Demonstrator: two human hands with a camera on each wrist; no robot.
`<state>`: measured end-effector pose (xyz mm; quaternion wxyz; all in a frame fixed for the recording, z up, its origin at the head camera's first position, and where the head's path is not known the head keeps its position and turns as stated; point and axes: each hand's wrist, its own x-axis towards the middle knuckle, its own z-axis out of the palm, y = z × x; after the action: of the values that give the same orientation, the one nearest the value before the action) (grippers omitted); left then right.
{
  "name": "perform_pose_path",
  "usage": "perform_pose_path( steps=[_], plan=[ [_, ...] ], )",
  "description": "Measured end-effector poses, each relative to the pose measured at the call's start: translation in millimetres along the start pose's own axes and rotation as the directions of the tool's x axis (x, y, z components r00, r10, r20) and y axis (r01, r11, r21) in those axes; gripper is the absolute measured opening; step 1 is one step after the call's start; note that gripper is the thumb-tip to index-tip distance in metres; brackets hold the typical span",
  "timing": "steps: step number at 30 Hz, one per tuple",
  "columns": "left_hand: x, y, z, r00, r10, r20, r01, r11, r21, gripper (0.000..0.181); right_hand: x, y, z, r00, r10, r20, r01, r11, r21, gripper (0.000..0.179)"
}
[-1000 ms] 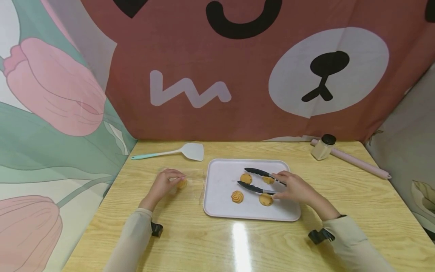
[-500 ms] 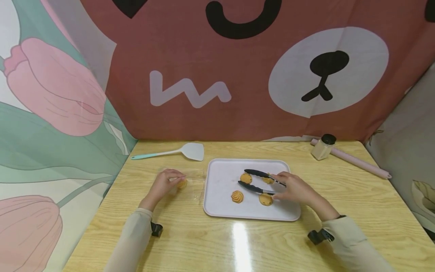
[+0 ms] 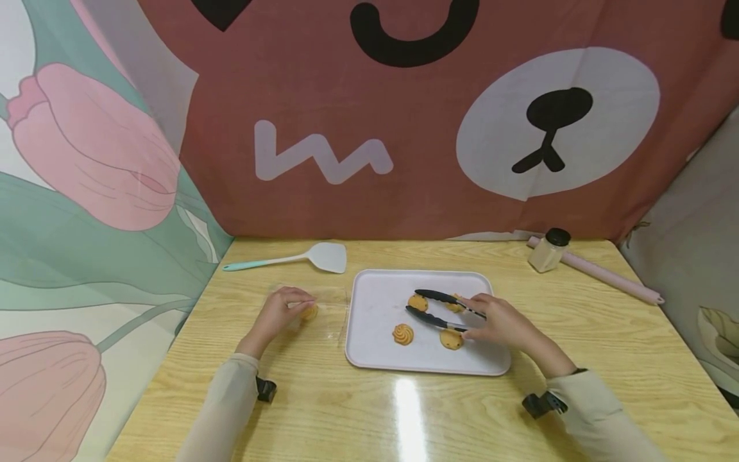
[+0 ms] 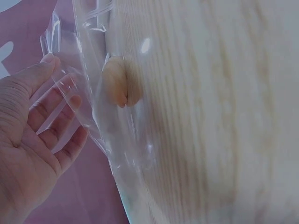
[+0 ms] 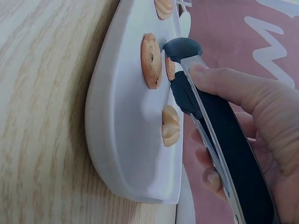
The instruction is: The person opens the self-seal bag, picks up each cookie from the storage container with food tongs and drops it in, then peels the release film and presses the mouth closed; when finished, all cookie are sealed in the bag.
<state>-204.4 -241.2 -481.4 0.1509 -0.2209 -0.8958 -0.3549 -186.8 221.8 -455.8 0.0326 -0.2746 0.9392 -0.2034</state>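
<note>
My left hand (image 3: 277, 317) pinches the edge of a clear plastic bag (image 4: 133, 135) between thumb and fingers. Inside the bag lies a golden cookie (image 4: 120, 83), partly hidden behind the hand in the head view. Over the pale tray (image 3: 372, 305), my right hand (image 3: 501, 321) holds black-tipped tongs (image 3: 430, 318) with their arms spread. A round speckled cookie (image 3: 416, 304) shows between the tong tips. Beneath the tongs' far arm is another cookie (image 3: 454, 305), partly covered. A swirled cookie (image 3: 403, 334) and a speckled one (image 3: 451, 340) lie nearer the front.
A white spatula with a mint handle (image 3: 328, 257) lies behind the bag. At the back right, a jar with a black lid (image 3: 547, 253) stands by a pink rolling pin (image 3: 612, 277). A printed cloth (image 3: 323, 212) hangs along the table's far edge.
The far arm of the tongs has come slightly nearer the other arm, narrowing the gap around the speckled cookie. My left hand and the bag stay where they were.
</note>
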Motion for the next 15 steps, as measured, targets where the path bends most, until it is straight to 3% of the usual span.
perform_pose_path(
  steps=[7,15],
  plan=[
    [0.3,1.4,-1.2,1.0,0.027,-0.007,-0.027,1.0,-0.003,0.009,-2.1,0.2,2.8,1.0,-0.004,-0.029,0.004,1.0,-0.002,0.072],
    [1.0,4.9,-4.0,1.0,0.001,0.026,-0.002,1.0,0.012,0.01,-2.3,0.9,5.9,0.999,-0.006,-0.04,0.006,1.0,-0.002,0.07]
  ],
)
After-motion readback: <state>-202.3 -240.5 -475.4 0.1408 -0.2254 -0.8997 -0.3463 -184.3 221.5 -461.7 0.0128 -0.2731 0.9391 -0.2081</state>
